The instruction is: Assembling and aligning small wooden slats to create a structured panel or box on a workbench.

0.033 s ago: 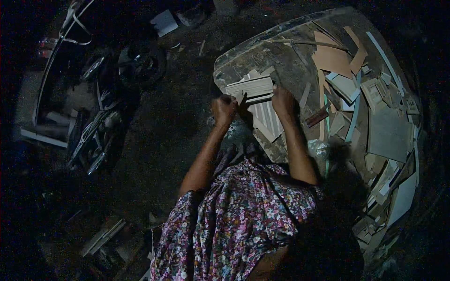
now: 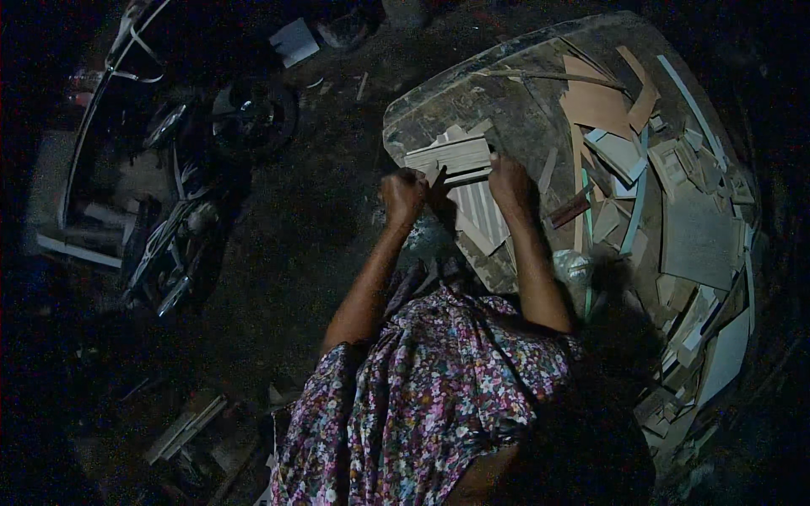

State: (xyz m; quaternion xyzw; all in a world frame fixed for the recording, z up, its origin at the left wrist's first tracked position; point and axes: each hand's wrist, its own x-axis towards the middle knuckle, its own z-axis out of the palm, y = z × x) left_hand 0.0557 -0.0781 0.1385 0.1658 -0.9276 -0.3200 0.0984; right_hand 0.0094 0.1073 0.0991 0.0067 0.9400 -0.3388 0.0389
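A stack of pale, flat strips (image 2: 449, 156) lies in front of me near the left end of a worn, low board. My left hand (image 2: 403, 197) is closed in a fist by the stack's near left corner; what its fingers hold is hidden. At the stack's right end, my right hand (image 2: 510, 182) is closed too, its knuckles touching or almost touching the edge. Its grip is too dark to make out. Under and nearer than the stack lies a pale striped piece (image 2: 479, 211), between my forearms.
On the right, the board (image 2: 472, 91) carries brown cardboard scraps (image 2: 595, 97), a grey sheet (image 2: 699, 240), thin strips and a crumpled clear plastic piece (image 2: 574, 266). A parked motorbike-like machine (image 2: 181, 211) stands in the dark at left. Loose slats (image 2: 187, 428) lie at lower left.
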